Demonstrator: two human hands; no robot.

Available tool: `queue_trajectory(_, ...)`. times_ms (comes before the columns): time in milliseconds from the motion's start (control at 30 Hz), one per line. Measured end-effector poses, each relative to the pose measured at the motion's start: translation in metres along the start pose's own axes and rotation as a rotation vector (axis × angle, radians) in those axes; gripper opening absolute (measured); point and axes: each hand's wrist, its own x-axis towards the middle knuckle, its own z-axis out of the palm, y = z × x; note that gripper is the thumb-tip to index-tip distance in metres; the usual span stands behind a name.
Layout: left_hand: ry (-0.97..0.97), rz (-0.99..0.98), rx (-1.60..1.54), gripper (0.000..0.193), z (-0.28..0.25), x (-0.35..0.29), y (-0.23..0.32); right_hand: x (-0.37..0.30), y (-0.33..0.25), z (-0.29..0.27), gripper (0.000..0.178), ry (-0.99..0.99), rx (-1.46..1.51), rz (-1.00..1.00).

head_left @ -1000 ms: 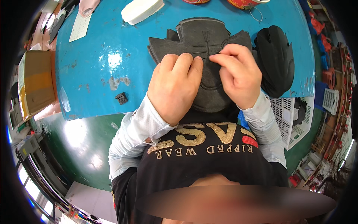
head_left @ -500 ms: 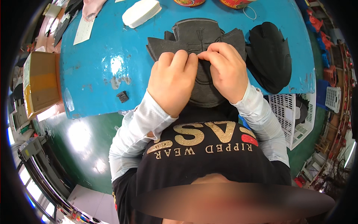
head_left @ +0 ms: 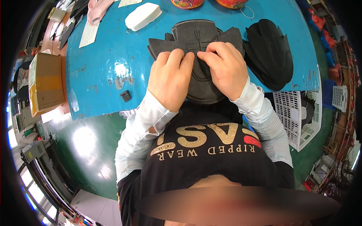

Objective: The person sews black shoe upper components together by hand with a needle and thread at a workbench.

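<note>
A stack of dark grey-black shoe upper pieces (head_left: 192,30) lies at the table's near edge, with jagged side wings and a rounded end toward me. Raised lines mark the middle of the top piece. My left hand (head_left: 169,77) is over its left half, thumb and forefinger pinched together at the centre lines. From the other side, my right hand (head_left: 226,69) pinches too, its fingertips a short gap from the left ones. What lies between the fingertips is too small and dark to make out. Right of the stack lies a second pile of black cut pieces (head_left: 269,56).
On the blue table (head_left: 102,86) are a small black bundle (head_left: 125,96), a white stack of pads (head_left: 143,17), a paper slip (head_left: 89,35) and two red tubs (head_left: 187,3). A cardboard box (head_left: 47,84) stands left; a white plastic crate (head_left: 288,116) sits below right.
My fingertips have drawn slightly apart, with more of the top piece's centre line showing between them. Both hands stay over the stack. The whole view has shifted a little.
</note>
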Motion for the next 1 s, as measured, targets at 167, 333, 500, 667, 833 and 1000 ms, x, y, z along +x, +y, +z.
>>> queue_trajectory(167, 0.073, 0.047, -0.058, 0.040, 0.005, -0.001, -0.009, -0.004, 0.004, -0.002, 0.030, 0.114, 0.139, 0.042)
queue_trajectory(333, 0.309, -0.080, -0.338, 0.032, 0.004, -0.030, -0.008, -0.024, 0.014, -0.031, 0.038, 0.217, 0.027, 0.479)
queue_trajectory(500, 0.274, -0.139, -0.501, 0.029, 0.007, -0.042, -0.004, -0.039, 0.013, -0.022, 0.063, 0.063, 0.152, 0.720)
queue_trajectory(667, 0.249, -0.068, -0.482, 0.030, 0.005, -0.043, 0.001, -0.039, 0.015, -0.019, 0.054, 0.298, 0.672, 0.925)
queue_trajectory(833, 0.221, -0.113, -0.555, 0.029, -0.004, -0.041, 0.004, -0.048, 0.016, -0.020, 0.053, 0.396, 0.631, 0.902)
queue_trajectory(1000, 0.141, -0.469, -1.333, 0.021, -0.013, -0.043, 0.009, -0.027, 0.027, -0.102, 0.045, 0.948, 0.173, 0.461)
